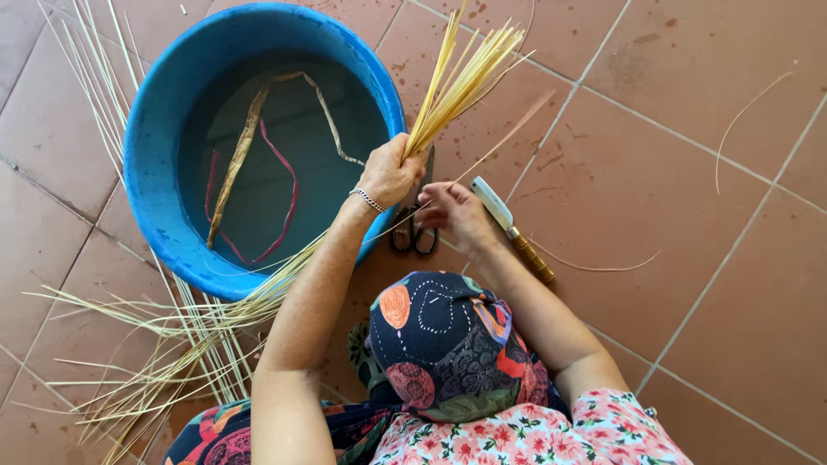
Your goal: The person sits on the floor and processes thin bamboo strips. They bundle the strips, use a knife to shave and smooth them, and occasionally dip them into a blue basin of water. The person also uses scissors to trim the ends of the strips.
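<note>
Left hand [389, 172] gripped 1 stiff yellow straw bundle [461, 79] at centre frame beside round blue plastic tub [155, 129]; right hand [455, 215] pinched 1 thin strand [504, 138] over scissors [415, 231].

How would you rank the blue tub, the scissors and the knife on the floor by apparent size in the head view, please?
1. Blue tub, by far the largest.
2. Knife with its pale blade.
3. Scissors, partly hidden by the hands, so their rank below the knife is unsure.

Dry, matt straw strips [461, 77]; smooth glossy blue plastic tub [155, 146]; matt terracotta floor tiles [655, 172]; floral cloth.
</note>
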